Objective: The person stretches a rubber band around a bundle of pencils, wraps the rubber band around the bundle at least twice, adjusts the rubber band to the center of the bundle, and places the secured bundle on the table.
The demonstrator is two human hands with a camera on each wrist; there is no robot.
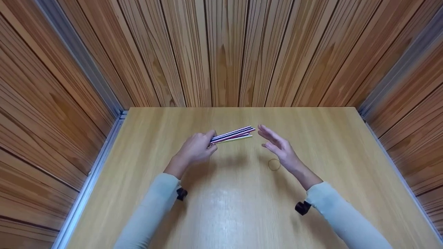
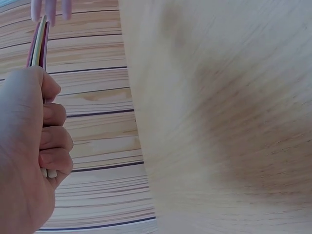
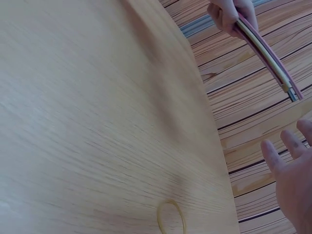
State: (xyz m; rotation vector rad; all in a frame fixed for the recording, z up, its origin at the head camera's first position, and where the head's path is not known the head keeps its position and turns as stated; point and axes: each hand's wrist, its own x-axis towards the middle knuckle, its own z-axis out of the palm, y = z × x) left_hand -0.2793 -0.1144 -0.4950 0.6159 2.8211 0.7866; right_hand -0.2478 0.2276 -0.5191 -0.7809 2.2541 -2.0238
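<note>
My left hand [image 1: 198, 148] grips a bundle of thin, straight coloured sticks [image 1: 232, 135] above the table. Pink, dark and yellowish ones show among them, their free ends pointing right and slightly fanned. In the left wrist view, curled fingers [image 2: 56, 141] wrap the bundle, and two pale ends [image 2: 48, 173] stick out below the fist. My right hand [image 1: 278, 147] hovers just right of the free ends with its fingers extended, holding nothing. On the table beneath it lies a thin yellowish rubber band [image 1: 274, 165], also seen at the bottom of the right wrist view.
A light wooden table [image 1: 221, 207] spreads under both hands. Wood-plank walls [image 1: 225, 52] stand at the back and both sides, with grey metal rails [image 1: 91, 176] along the side edges. Dark wrist cameras [image 1: 303, 208] hang below the sleeves.
</note>
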